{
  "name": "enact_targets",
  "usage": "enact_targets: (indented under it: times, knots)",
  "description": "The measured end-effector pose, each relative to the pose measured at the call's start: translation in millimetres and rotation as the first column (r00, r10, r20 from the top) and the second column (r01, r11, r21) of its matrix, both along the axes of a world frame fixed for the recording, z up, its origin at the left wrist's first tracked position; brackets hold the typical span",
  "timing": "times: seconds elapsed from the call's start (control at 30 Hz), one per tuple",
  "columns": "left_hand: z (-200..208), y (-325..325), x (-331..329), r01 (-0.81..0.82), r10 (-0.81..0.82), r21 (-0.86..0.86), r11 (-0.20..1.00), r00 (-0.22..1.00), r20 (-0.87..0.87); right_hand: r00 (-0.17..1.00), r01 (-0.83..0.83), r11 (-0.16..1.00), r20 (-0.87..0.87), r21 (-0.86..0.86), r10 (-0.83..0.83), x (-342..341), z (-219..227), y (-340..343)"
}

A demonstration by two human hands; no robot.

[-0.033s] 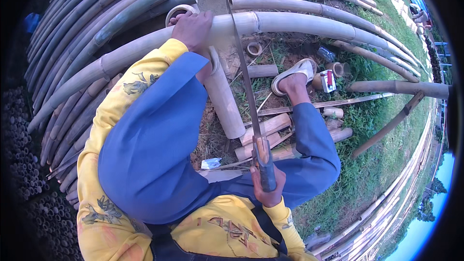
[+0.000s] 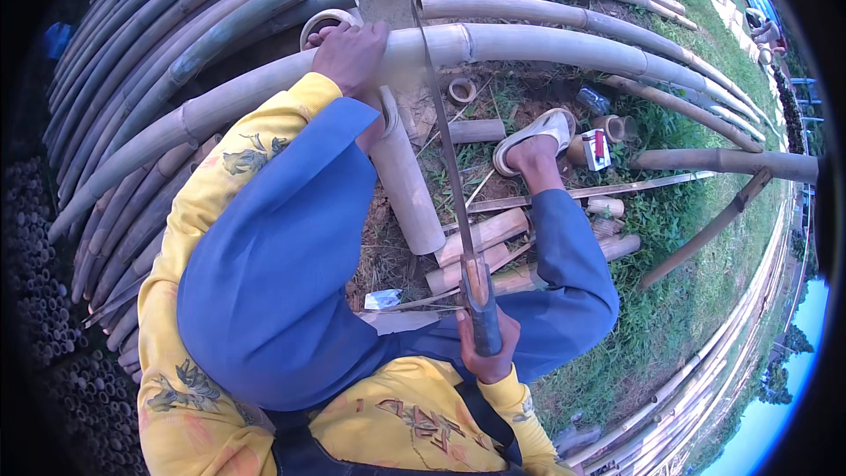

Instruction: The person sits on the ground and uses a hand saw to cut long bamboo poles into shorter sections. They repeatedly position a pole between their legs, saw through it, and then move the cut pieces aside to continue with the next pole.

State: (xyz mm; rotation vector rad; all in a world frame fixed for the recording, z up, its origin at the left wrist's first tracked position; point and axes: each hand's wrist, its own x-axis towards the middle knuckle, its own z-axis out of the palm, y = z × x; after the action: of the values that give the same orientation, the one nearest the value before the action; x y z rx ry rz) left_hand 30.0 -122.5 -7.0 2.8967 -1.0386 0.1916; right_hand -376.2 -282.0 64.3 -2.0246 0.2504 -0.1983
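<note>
A long pale bamboo pole (image 2: 555, 44) runs across in front of me, bending from the far left to the right. My left hand (image 2: 352, 57) is wrapped over it from above, just left of a hand saw. The long narrow saw blade (image 2: 447, 141) lies across the pole, its tip beyond the far side; how deep it sits cannot be seen. Low in the middle, my right hand (image 2: 489, 348) is closed round the saw's dark wooden handle (image 2: 483, 313). Beside my left fingers is a round open bamboo end (image 2: 330, 20).
Stacked bamboo poles (image 2: 220, 9) fill the left and back. Between my legs lie a thick cut bamboo length (image 2: 410, 185), several split pieces (image 2: 485, 234) and a bamboo ring (image 2: 463, 90). A small red-and-white box (image 2: 597, 149) is by my sandal (image 2: 538, 137). A post (image 2: 731, 161) stands right.
The saw handle and my right hand have shifted very slightly toward me. My left hand stays on the bamboo pole.
</note>
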Motion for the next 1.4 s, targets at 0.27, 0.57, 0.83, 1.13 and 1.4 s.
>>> enact_targets:
  times: [0.27,0.57,0.83,1.13,1.4]
  knots:
    - [16.0,-31.2,-5.1,0.060,-0.064,0.026,0.998,0.981,0.185,0.997,0.046,0.988,0.048,0.147,-0.054,198.7,-27.9,-24.7]
    - [11.1,-0.4,6.7,0.006,-0.010,0.021,1.000,0.986,0.168,0.992,0.075,0.986,0.085,0.151,-0.089,57.5,-9.1,-0.4]
    - [13.7,-8.7,6.4,0.008,-0.006,-0.013,1.000,0.996,0.085,0.999,0.034,0.985,0.013,0.167,-0.036,134.8,-22.8,-8.1]
    - [3.8,-24.3,-3.3,0.051,-0.046,-0.040,0.998,0.993,0.112,0.988,0.086,0.979,0.109,0.186,-0.108,138.3,-36.5,-15.4]
    - [-4.3,7.4,5.8,-0.062,0.064,-0.039,0.997,0.995,0.077,0.996,0.049,0.981,0.060,0.186,-0.061,76.4,-44.2,-6.5]
